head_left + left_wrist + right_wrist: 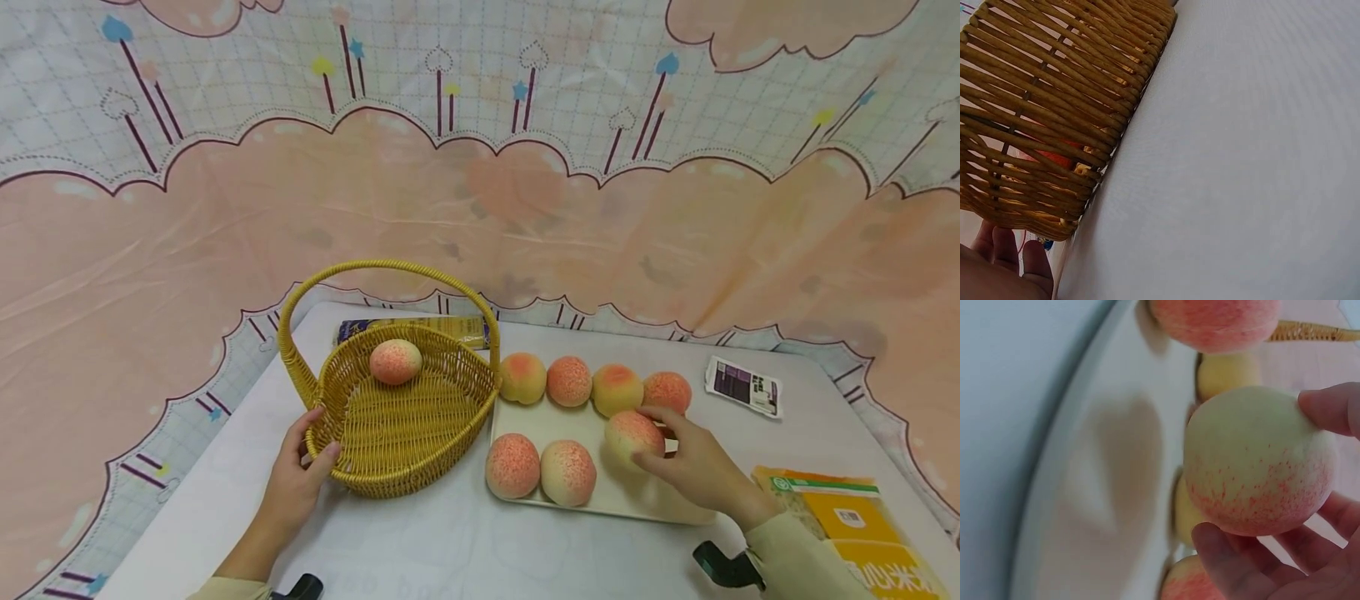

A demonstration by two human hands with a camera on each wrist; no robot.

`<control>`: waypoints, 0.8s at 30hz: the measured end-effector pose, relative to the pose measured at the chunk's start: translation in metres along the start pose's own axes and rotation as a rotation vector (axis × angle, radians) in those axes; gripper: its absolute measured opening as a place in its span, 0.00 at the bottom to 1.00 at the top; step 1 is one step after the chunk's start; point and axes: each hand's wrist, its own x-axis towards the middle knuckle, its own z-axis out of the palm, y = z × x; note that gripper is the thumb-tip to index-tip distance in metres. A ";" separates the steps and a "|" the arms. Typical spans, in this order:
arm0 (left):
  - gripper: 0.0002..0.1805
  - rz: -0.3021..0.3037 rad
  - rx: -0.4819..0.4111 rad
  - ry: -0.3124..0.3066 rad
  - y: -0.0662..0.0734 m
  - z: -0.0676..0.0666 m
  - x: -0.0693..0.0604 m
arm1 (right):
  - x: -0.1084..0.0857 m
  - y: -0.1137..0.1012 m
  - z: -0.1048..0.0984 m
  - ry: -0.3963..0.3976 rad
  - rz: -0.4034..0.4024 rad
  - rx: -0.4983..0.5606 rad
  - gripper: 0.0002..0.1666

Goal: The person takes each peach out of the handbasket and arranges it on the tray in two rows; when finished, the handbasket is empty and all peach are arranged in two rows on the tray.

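Observation:
My right hand holds a pale, red-speckled peach above the cream tray. In the right wrist view the thumb and fingers curl round this peach, apart from the tray surface. Two more peaches, a left one and a right one, sit at the tray's front left. Behind them several peaches form a back row. With my left hand I grip the near left rim of a yellow wicker basket. One peach lies inside, towards its back.
Over the basket rises a tall arched handle. A yellow and dark-blue packet lies behind it. Right of the tray are a small white-and-purple sachet and a yellow bag. A patterned cloth hangs behind the white table.

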 end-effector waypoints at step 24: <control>0.32 0.028 -0.019 0.012 0.000 0.001 -0.001 | -0.022 0.010 0.021 -0.106 0.064 0.171 0.36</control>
